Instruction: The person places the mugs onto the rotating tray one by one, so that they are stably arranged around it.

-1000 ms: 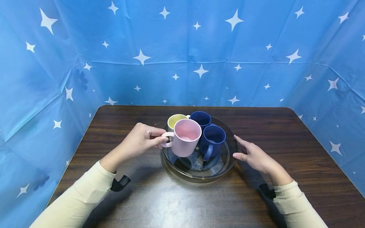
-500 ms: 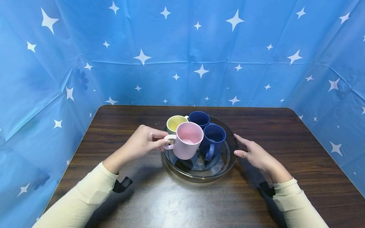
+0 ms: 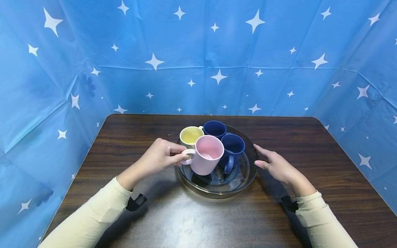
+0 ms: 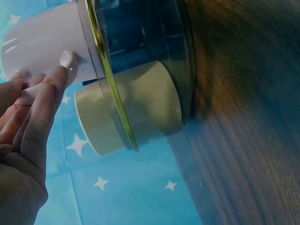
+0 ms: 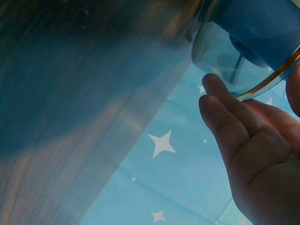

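Observation:
My left hand (image 3: 162, 155) pinches the handle of a pink mug (image 3: 206, 165), thumb and fingers on it. The mug stands at the front left of a round smoky glass bowl (image 3: 217, 194), and in the left wrist view the pink mug (image 4: 44, 42) reaches past the rim. Close behind it are a yellow mug (image 3: 190, 135) and a dark blue mug (image 3: 214, 128). A second blue mug (image 3: 234, 146) sits to its right, handle toward me. My right hand (image 3: 277, 168) is at the bowl's right side, fingers extended at the rim.
The bowl rests on a dark wood-grain table (image 3: 149, 213) that shines with glare in front. A blue cloth (image 3: 198, 51) with white stars hangs behind the table and along both sides.
My left hand has brought the pink mug to the right, lower and a little toward me. The yellow and rear blue mugs have shifted slightly left. My right hand has stayed nearly still.

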The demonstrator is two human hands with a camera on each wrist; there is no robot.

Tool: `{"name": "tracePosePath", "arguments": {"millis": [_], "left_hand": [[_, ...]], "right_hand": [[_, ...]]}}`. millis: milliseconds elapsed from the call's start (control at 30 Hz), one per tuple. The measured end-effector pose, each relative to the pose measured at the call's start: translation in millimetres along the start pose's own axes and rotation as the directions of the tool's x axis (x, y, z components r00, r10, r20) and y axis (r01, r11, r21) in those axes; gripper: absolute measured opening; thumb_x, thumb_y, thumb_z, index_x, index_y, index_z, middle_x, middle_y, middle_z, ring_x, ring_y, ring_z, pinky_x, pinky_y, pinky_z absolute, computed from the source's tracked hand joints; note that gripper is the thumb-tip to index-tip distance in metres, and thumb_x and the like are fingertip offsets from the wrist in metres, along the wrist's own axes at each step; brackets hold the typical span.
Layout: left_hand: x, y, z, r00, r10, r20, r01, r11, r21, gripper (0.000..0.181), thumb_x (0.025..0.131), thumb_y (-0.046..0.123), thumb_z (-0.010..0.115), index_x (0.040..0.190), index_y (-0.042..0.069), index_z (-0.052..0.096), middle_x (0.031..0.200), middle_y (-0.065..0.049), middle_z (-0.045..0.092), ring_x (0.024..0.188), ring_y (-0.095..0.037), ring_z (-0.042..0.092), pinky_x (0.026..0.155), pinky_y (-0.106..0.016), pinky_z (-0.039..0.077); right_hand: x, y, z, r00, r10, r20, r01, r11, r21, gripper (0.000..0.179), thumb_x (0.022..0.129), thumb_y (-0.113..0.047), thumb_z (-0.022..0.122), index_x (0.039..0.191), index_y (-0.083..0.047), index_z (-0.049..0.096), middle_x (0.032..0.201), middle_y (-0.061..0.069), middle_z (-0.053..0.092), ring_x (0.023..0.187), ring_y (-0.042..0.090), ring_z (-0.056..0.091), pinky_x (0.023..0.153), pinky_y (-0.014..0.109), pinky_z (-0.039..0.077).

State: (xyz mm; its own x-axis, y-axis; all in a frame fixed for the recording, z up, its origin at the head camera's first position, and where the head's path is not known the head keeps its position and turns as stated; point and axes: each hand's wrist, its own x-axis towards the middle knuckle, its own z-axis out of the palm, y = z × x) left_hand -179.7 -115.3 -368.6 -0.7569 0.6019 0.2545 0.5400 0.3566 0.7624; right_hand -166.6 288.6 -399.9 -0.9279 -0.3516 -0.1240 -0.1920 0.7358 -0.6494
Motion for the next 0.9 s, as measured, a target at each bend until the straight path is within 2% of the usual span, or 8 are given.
{"name": "tracePosePath", "arguments": {"millis": [267, 500, 700, 900], "left_hand": [[2.4, -3.2, 8.8, 1.000, 0.014, 0.020, -0.014, 1.000, 0.008, 0.009, 0.095, 0.009, 0.072, 0.096, 0.002, 0.078, 0.078, -0.004, 0.075, 0.064, -0.021, 0.073, 0.058, -0.036, 0.060], [4.1, -4.7, 16.2, 1.000, 0.006, 0.026, -0.007, 0.999, 0.035, 0.008, 0.095, 0.010, 0.072, 0.094, 0.003, 0.077, 0.074, -0.004, 0.074, 0.063, -0.020, 0.072, 0.054, -0.024, 0.055], [3.6, -8.1, 22.2, 0.999, 0.015, 0.034, -0.016, 0.999, 0.049, 0.008, 0.094, 0.010, 0.073, 0.089, 0.005, 0.076, 0.069, 0.003, 0.072, 0.062, -0.022, 0.071, 0.052, -0.022, 0.051], [3.8, -11.7, 26.8, 0.998, -0.009, 0.059, 0.007, 0.999, 0.034, 0.009, 0.095, 0.012, 0.073, 0.091, 0.005, 0.077, 0.072, -0.003, 0.074, 0.061, -0.010, 0.069, 0.051, -0.023, 0.052]], "right_hand": [[0.5, 0.2, -0.5, 1.000, 0.006, 0.005, -0.006, 1.000, 0.004, 0.066, 0.105, -0.015, 0.056, 0.160, 0.000, 0.023, 0.161, 0.028, 0.025, 0.147, 0.050, 0.023, 0.112, 0.068, 0.026], [1.0, -0.5, -0.1, 1.000, 0.004, -0.003, -0.004, 1.000, 0.006, 0.064, 0.105, -0.011, 0.055, 0.159, 0.000, 0.024, 0.161, 0.028, 0.026, 0.147, 0.049, 0.023, 0.113, 0.067, 0.026], [1.5, -0.6, 0.8, 1.000, -0.006, -0.009, 0.007, 1.000, 0.023, 0.064, 0.104, -0.010, 0.056, 0.159, 0.001, 0.025, 0.161, 0.028, 0.026, 0.147, 0.050, 0.023, 0.113, 0.067, 0.026], [0.4, -0.8, 0.5, 1.000, -0.012, -0.011, 0.012, 1.000, 0.029, 0.064, 0.104, -0.011, 0.056, 0.159, 0.001, 0.025, 0.161, 0.029, 0.027, 0.147, 0.049, 0.023, 0.113, 0.066, 0.026]]}}
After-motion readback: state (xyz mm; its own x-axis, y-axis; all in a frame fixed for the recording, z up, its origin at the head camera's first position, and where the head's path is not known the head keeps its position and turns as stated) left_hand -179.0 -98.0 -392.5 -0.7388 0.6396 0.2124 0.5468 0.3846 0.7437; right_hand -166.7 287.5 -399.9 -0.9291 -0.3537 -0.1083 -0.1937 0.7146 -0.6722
